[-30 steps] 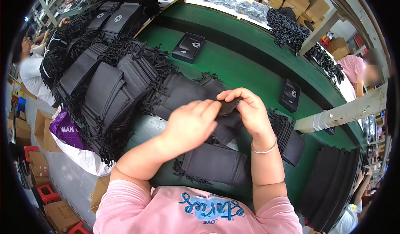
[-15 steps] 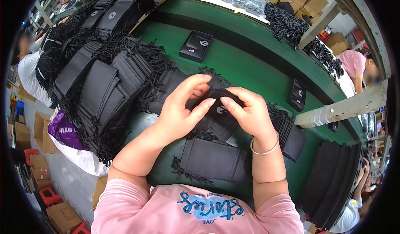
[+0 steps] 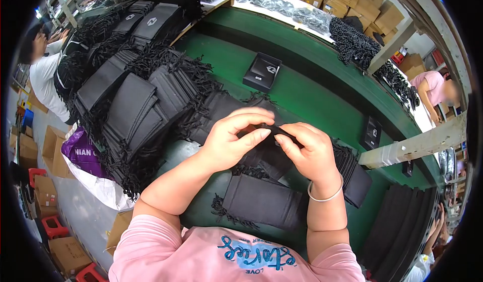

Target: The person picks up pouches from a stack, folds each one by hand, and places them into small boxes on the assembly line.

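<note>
Both my hands are pinching the top edge of a black drawstring pouch (image 3: pixel 272 130), held edge-on above the green work surface. My left hand (image 3: pixel 234 137) is closed on its left end, thumb and fingers pressed together. On the other end, my right hand (image 3: pixel 313 149) is closed, the thumb below and the fingers curled over the top. Most of the pouch is hidden behind the fingers. Beneath my hands lie more black pouches, and a flat black pouch (image 3: pixel 261 199) with knotted cords lies closest to me.
A large heap of black pouches (image 3: pixel 133 101) rises at left. A black box (image 3: pixel 262 71) and a second black box (image 3: pixel 371 132) sit on the green belt (image 3: pixel 307 76). A pale metal post (image 3: pixel 417 141) juts in at right. Co-workers sit at both sides.
The pouch has turned from showing its logo face to being seen edge-on. My hands have drawn closer together along its top edge, and the whole view has shifted slightly.
</note>
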